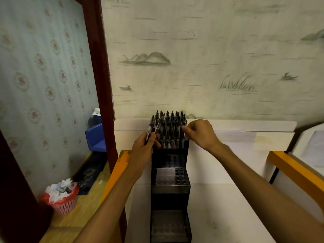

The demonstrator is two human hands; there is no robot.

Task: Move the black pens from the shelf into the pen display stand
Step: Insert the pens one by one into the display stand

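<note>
- Head view looks down on a black tiered pen display stand (170, 179) that stands on a white surface (228, 199) against the papered wall.
- Its top tier is packed with black pens (168, 127) standing upright, caps up; the lower tiers show rows of bare holes.
- Left hand (142, 148) is at the stand's upper left corner, fingers curled round a few pens (154, 132); these lean up and to the right, their tips touching the packed row.
- Right hand (199, 133) is at the upper right corner, its fingers (186, 129) bent in against the outermost pens; whether it pinches one or only steadies the row, I cannot tell.
- What matters next, as I judge it: the held pens' long axis is tilted, while the holes run straight down, so they must be stood upright before they will drop in.
- Free holes lie on the tiers below and nearer the person, just under the left hand, which is the nearer one to fill them.
- No pens are visible lying loose on any shelf.
</note>
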